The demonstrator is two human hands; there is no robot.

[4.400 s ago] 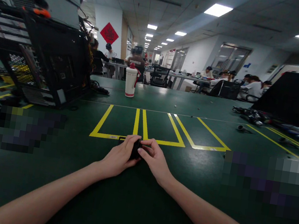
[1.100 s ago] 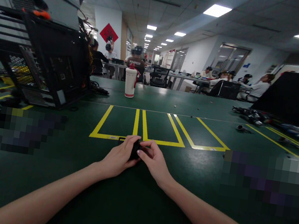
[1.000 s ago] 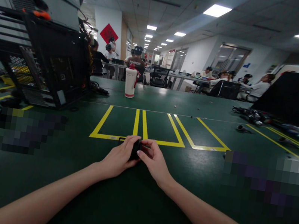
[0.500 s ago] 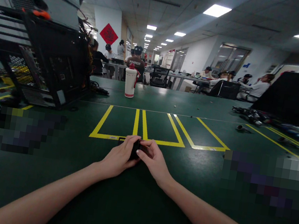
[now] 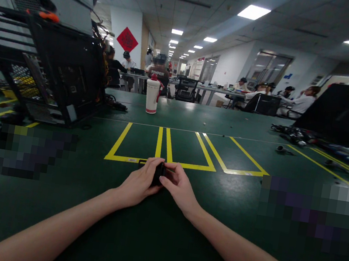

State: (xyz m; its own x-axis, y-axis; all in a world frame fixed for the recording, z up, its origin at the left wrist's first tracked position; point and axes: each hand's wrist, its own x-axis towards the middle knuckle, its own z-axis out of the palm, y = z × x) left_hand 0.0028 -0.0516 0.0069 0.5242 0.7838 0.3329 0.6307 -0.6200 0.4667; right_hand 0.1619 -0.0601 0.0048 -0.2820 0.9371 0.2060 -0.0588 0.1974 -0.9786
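A small black boxy object [image 5: 157, 176] sits between my two hands, just in front of the yellow tape outlines; its exact kind cannot be made out. My left hand [image 5: 139, 183] wraps over its left side, fingers on top and thumb underneath. A thin black edge of it, like a frame or loop, shows past the left fingers. On the other side, my right hand [image 5: 181, 188] pinches its right end between thumb and fingertips. The fingers cover most of its surface. Beneath lies the dark green tabletop [image 5: 150, 241].
An open black computer case [image 5: 66, 82] with a grey unit on top stands at left. A white bottle with a red lid [image 5: 152, 96] is farther back. Yellow tape [image 5: 159, 143] marks the table. Cables [image 5: 296, 134] and a black panel [image 5: 346, 113] lie right. People sit beyond.
Almost nothing differs. Both hands keep the same hold on the black object, with at most a tiny shift of the right thumb.
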